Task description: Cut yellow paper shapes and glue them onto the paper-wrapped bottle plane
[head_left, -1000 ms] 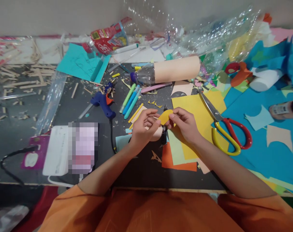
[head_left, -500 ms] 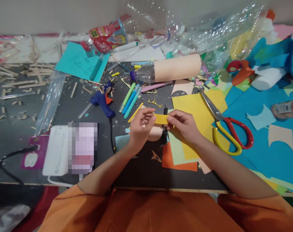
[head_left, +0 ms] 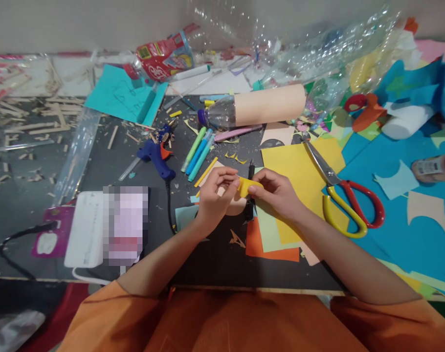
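Observation:
Between my two hands is a small piece of yellow paper (head_left: pixel 246 186), bent into a curve. My left hand (head_left: pixel 218 195) pinches its left end between thumb and fingers. The right end is gripped by my right hand (head_left: pixel 276 189), thumb on top. Beneath the hands lie a black pen-like object (head_left: pixel 251 211), partly covered, and a peach paper piece (head_left: pixel 236 207). Just right of them rest yellow sheets (head_left: pixel 292 164), a pale green sheet (head_left: pixel 268 237) and an orange sheet (head_left: pixel 254 244).
Scissors (head_left: pixel 330 177) with red and yellow handles lie at right. A blue glue gun (head_left: pixel 154 159) and several markers (head_left: pixel 200 151) are left of centre. A paper-wrapped bottle (head_left: pixel 270 105) lies behind. At left sit a phone (head_left: pixel 127 225) and a white box-like device (head_left: pixel 85 230).
The yellow paper strip was nearly flat and is now curled between my fingers. My right hand has shifted slightly down and left, closer to my left hand.

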{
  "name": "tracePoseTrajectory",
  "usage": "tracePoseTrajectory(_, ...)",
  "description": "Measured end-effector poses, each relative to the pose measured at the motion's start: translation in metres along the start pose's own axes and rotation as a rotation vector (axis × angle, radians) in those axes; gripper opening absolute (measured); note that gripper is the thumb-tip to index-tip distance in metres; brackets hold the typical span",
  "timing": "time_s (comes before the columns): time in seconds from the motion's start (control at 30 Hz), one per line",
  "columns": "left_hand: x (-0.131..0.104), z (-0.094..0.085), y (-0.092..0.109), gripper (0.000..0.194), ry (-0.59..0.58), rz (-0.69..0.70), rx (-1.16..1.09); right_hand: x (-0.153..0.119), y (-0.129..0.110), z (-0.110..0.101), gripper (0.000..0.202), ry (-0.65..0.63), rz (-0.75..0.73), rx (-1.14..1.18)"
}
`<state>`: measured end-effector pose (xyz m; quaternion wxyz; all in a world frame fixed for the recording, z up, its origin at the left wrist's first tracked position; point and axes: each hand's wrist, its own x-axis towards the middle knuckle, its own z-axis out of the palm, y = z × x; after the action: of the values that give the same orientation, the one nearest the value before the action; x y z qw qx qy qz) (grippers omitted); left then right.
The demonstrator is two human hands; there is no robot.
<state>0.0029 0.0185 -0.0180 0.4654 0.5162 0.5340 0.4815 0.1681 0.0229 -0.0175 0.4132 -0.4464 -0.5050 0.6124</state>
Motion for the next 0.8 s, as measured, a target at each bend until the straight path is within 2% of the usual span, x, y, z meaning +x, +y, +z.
tracePoseTrajectory(0.3, -0.0026, -0.0033, -0.0031, 0.003, -0.047, 0.197, 0.132, -0.0002, -0.0021, 0.0025, 0.042, -0.057, -0.022, -0.039)
tracePoseTrajectory(0.4, -0.0021, -0.0039, -0.0035, 0.002, -0.033, 0.234, 0.160, -0.0010, -0.0005, 0.0033, 0.043, -0.032, -0.057, -0.029)
tracePoseTrajectory(0.6, -0.0023, -0.0005, -0.0038, 0.011, 0.022, 0.169, 0.064, -0.0013, 0.0052, 0.0038, 0.038, 0.071, -0.170, -0.031)
tracePoseTrajectory(0.8, -0.0021, -0.0001, 0.0018, 0.013, 0.050, 0.103, -0.007, -0.0016, -0.0012, -0.0002, 0.035, -0.022, -0.063, -0.097)
